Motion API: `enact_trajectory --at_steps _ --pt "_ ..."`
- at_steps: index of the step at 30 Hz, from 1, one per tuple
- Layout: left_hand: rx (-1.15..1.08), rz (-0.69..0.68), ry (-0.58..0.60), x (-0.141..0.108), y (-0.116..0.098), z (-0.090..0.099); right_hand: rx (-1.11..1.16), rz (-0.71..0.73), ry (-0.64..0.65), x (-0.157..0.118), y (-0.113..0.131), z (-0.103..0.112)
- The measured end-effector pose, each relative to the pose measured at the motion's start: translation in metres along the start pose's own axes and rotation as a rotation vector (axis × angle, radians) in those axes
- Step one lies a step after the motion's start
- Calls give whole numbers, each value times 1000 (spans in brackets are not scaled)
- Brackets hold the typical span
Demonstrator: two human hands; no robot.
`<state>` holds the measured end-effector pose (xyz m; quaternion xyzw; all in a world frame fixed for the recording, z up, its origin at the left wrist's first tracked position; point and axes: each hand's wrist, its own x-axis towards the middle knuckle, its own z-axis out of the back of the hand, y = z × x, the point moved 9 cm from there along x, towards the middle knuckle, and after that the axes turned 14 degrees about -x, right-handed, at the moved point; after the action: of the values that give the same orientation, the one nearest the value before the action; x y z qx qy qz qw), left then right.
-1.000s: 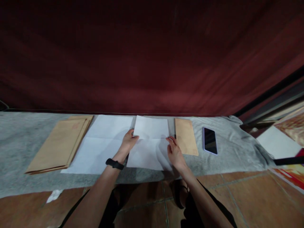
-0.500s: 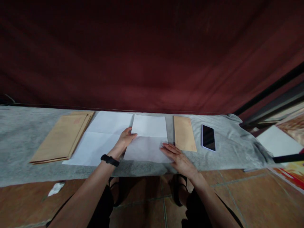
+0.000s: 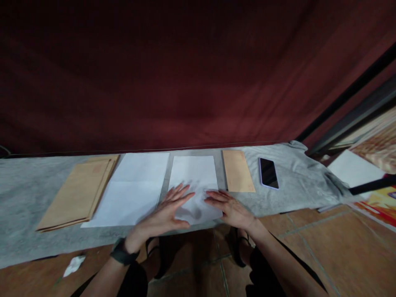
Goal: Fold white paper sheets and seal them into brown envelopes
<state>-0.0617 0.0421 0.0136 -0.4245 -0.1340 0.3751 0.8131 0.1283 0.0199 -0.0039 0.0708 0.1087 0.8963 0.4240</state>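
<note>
A white sheet of paper lies on the grey cloth between my two hands. Above its lower left part, my left hand has its fingers spread and holds nothing. On the right side of the sheet, my right hand is open with fingers stretched out; whether it touches the paper is hard to tell. Larger white paper with a crease across it lies to the left, its lower right part near my left wrist. A brown envelope rests right of the sheet.
Several brown envelopes are stacked at the left. A phone lies on the grey cloth at the right. Behind stands a dark red curtain. A crumpled white scrap is on the tiled floor.
My left hand has let go of the sheet's left edge, moved down and spread its fingers. My right hand has moved slightly. The view has shifted and tilted a little.
</note>
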Motion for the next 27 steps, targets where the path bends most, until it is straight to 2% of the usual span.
enact_trajectory --at_steps 3,5,7,10,12,14,16,20,24,27 --pt "107 -2 124 -4 -1 -32 32 -5 28 4 1 -4" --pt "117 9 136 -6 2 -38 94 -32 11 5 -2 0" --pt "71 28 78 -9 4 -27 183 -63 -12 6 -7 7" --pt "-129 90 -21 -17 11 1 325 -146 -14 3 -18 13" --pt "-288 147 -19 -23 20 13 392 -244 -6 0 -27 13" --pt "-352 173 -34 -25 29 22 412 -345 -15 -3 -36 13" --pt "-360 182 -72 -23 39 28 419 -386 -23 -3 -40 12" --pt "-423 269 -155 -16 56 33 484 -354 -17 0 -38 9" --pt "-556 283 -231 -7 56 39 442 -511 -26 0 -57 -1" --pt "-587 262 -345 -1 59 46 315 -603 -105 6 -66 -2"
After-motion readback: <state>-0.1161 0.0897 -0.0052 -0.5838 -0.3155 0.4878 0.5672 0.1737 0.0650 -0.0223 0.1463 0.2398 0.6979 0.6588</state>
